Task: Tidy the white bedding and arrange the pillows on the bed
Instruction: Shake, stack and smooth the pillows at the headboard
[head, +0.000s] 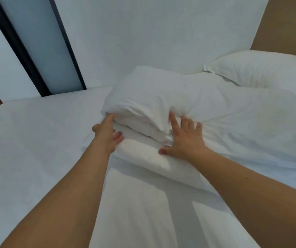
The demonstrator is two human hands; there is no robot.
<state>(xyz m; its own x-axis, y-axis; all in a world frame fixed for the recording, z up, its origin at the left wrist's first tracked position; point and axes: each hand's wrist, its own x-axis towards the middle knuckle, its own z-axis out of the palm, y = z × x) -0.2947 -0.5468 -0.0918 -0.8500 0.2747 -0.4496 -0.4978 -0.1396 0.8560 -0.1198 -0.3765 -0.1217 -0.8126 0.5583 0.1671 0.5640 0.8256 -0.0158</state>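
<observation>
Left hand [107, 135] flat against folded duvet [143, 111] edge, frame centre. Right hand [185, 140] spread wide, pressing duvet. Pillow [262, 72] upper right.

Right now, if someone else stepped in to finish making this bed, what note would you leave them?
Left hand: fingers flat against the end of the folded duvet, gripping nothing.
Right hand: fingers spread, pressing the same folds.
Duvet: bunched mid-bed on the sheet, not spread.
One pillow lies by the headboard.
Left: spread and smooth the duvet, then arrange the pillows.
</observation>
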